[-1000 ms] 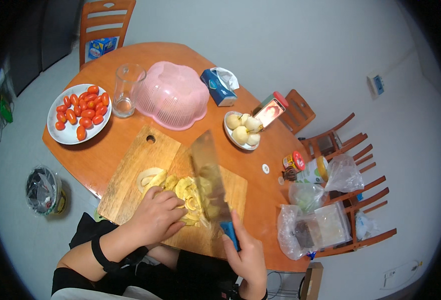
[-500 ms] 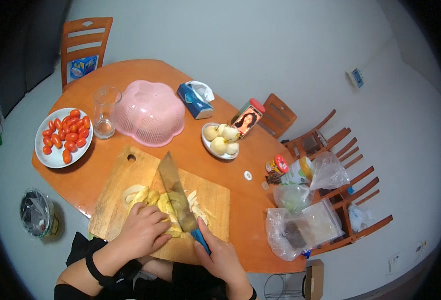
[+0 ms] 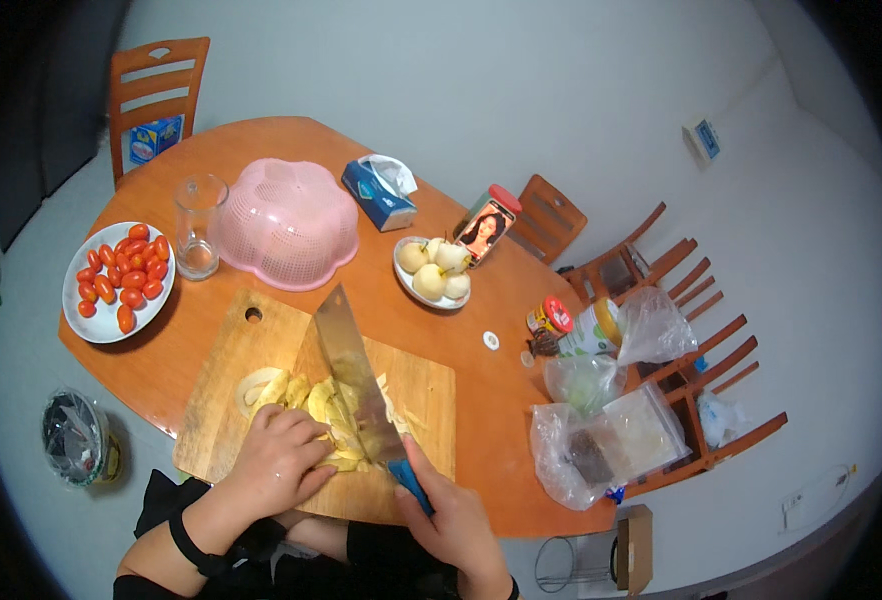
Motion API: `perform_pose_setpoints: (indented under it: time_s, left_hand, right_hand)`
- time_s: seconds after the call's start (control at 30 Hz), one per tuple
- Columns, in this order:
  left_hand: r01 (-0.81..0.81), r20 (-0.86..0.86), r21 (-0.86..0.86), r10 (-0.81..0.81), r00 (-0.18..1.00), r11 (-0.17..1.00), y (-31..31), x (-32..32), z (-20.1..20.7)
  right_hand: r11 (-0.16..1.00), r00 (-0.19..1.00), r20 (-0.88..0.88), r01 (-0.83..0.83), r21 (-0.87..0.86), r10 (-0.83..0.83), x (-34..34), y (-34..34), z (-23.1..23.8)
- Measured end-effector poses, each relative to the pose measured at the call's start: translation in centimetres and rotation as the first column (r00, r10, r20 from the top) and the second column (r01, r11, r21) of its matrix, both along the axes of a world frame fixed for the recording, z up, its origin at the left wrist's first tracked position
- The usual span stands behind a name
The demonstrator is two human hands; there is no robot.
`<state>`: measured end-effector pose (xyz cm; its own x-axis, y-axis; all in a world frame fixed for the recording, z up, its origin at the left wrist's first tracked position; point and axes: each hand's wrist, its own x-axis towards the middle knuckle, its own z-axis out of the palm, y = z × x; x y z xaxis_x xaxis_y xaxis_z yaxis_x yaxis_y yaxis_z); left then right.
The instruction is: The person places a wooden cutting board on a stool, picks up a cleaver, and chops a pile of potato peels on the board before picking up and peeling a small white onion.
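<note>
A cleaver [image 3: 349, 365] with a broad metal blade and a blue handle is gripped in my right hand [image 3: 449, 520]. Its blade slants across a wooden cutting board [image 3: 421, 390], touching or just over a heap of yellow, sliced food [image 3: 329, 402] whose kind I cannot make out. My left hand [image 3: 279, 458], fingers curled and bunched, presses on the near left side of the heap. Thin pale slivers [image 3: 398, 408] lie right of the blade, partly hidden by it. A pale curved piece [image 3: 253, 385] sits at the heap's left end.
Beyond the board stand a plate of cherry tomatoes [image 3: 111, 325], a glass [image 3: 197, 225], an upturned pink colander [image 3: 289, 225], a tissue box [image 3: 379, 200], a bowl of pears [image 3: 429, 282] and a propped phone [image 3: 484, 235]. Plastic bags [image 3: 561, 460] lie right; a bin [image 3: 76, 440] stands on the floor left.
The whole view has shifted slightly. The cleaver has moved a little against the heap, its handle slightly nearer me. My left hand keeps its place on the slices.
</note>
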<state>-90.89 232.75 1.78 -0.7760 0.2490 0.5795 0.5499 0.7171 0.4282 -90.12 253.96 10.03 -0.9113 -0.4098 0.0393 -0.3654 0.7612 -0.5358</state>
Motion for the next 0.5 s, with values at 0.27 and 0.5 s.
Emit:
perform_pose_setpoints:
  time_s: [0.27,0.5]
  left_hand:
    - [0.004,0.018,0.010,-0.004,1.000,1.000,-0.2,0.1,0.3]
    - [0.000,0.026,0.019,-0.001,1.000,1.000,-0.3,0.3,0.3]
  right_hand:
    - [0.995,0.999,-0.049,-0.017,-0.103,0.012,-0.6,0.6,0.3]
    - [0.990,0.997,0.035,-0.067,0.122,0.063,-0.7,0.7,0.2]
